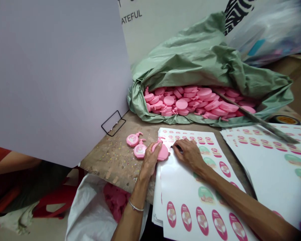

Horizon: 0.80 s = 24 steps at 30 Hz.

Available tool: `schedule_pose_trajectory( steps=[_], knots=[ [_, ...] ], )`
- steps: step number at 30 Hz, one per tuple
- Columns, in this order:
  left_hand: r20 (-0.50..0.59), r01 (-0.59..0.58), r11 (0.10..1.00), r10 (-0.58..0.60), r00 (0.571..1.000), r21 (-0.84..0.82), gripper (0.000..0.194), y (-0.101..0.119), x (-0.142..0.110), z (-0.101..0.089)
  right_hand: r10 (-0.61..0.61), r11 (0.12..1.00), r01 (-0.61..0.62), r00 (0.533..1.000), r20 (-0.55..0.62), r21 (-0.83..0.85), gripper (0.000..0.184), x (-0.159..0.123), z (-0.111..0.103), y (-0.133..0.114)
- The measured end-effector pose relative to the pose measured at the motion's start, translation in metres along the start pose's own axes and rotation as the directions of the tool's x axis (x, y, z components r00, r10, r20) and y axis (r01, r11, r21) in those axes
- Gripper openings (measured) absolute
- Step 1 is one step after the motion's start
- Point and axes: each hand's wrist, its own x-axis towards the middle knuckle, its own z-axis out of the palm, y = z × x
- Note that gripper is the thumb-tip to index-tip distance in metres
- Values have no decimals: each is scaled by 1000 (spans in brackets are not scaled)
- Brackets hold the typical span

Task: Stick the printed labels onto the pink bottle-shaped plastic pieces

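Note:
My left hand [151, 156] is closed around a pink toy pump bottle [162, 152], its plain face turned up. Just left of it, two more pink toy pump bottles [132, 139] with round printed stickers lie on the table. My right hand [189, 152] rests over a stack of sticker sheets [182, 182], fingers pinched together. A small dark tip [172, 146] pokes out from those fingers; what it belongs to is hidden. Oval pink stickers and green ones are printed on the top sheet, with bare white patches between them.
Behind the sheets, a green sack [190, 63] lies open, full of pink bottles [182, 104]. A stick [261, 124] leans out over a second sheet stack [268, 157]. Left stand a white panel [57, 73] and black wire stand [113, 123]. Below hangs a white bag [90, 207].

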Motion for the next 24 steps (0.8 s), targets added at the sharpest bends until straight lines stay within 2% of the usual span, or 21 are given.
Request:
schedule_pose_trajectory(
  steps=[8,12,16,20,24],
  knots=[
    [37,6,1000,-6,999,-10,53,0,0,0,57,998,-57,998,-7,2,19,1,-2,-1],
    [35,-1,1000,2,999,-6,53,-2,1,-1,83,996,-83,996,35,17,18,1,-4,-2],
    [38,-6,1000,6,999,1,52,-2,1,-2,160,985,-165,983,91,54,16,2,-5,-5],
    [42,-12,1000,11,999,13,51,-1,0,-2,282,951,-300,942,182,77,20,13,-9,-7],
    [89,-8,1000,7,996,11,48,0,-1,-1,358,897,-424,862,358,126,21,34,-14,0]
  ],
)
